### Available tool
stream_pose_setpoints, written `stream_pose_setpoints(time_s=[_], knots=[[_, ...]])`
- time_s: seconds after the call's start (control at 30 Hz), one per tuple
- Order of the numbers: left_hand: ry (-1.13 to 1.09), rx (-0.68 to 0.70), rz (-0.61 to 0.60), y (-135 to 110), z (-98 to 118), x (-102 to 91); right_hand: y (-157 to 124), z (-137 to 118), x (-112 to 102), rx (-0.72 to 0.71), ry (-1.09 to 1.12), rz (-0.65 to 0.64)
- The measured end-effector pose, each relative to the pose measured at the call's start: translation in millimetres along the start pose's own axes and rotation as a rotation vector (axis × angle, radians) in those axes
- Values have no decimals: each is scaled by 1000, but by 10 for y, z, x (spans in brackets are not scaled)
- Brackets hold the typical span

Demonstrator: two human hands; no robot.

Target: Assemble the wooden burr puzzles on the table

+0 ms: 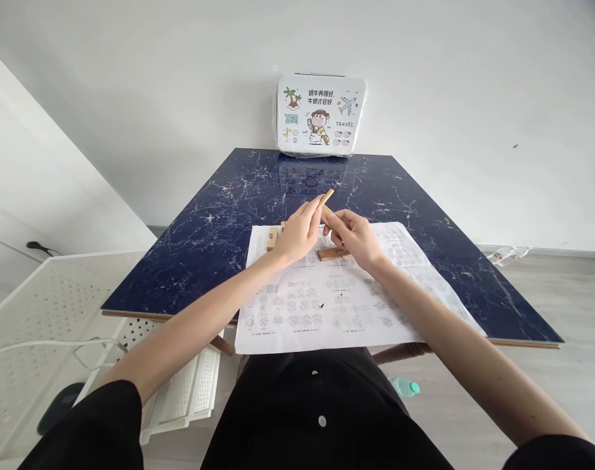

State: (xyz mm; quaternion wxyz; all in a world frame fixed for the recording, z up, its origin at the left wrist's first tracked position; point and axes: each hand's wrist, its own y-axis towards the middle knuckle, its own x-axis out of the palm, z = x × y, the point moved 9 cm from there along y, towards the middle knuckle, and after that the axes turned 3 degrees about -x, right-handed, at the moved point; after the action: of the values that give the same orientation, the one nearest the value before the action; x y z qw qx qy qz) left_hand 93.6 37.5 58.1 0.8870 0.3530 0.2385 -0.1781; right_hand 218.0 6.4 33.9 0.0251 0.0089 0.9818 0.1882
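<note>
My left hand (297,232) and my right hand (352,236) meet above a printed instruction sheet (327,307) on the dark blue marble table (219,222). Both are closed around thin wooden sticks (327,198); one stick pokes up and to the right from between the fingers. A wooden piece (333,254) lies flat on the sheet under my right hand. More small wooden pieces (272,238) sit on the sheet just left of my left hand.
A white tin case with cartoon travel pictures (321,116) leans against the wall at the table's far edge. White perforated plastic racks (43,313) and a white cable stand at the left. A small teal-capped bottle (405,387) lies on the floor under the table.
</note>
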Motion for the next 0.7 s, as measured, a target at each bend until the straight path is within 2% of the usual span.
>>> stream_pose_setpoints(time_s=[0.17,0.33,0.5,0.6,0.7], knots=[[-53,30,-74,10,3,-9,-6,-28,34,-13,9,-26],[-186,-143,-104,-28,-42,98,17,-18,11,-44,-3,5],[-516,-284,-89,-24,-87,167,38,5,11,-61,-9,7],[-647,-334,-123,0,-102,157,35,-17,11,-88,-29,16],[-746,-404,-210,-2,-129,158,22,-59,6,-124,-46,23]])
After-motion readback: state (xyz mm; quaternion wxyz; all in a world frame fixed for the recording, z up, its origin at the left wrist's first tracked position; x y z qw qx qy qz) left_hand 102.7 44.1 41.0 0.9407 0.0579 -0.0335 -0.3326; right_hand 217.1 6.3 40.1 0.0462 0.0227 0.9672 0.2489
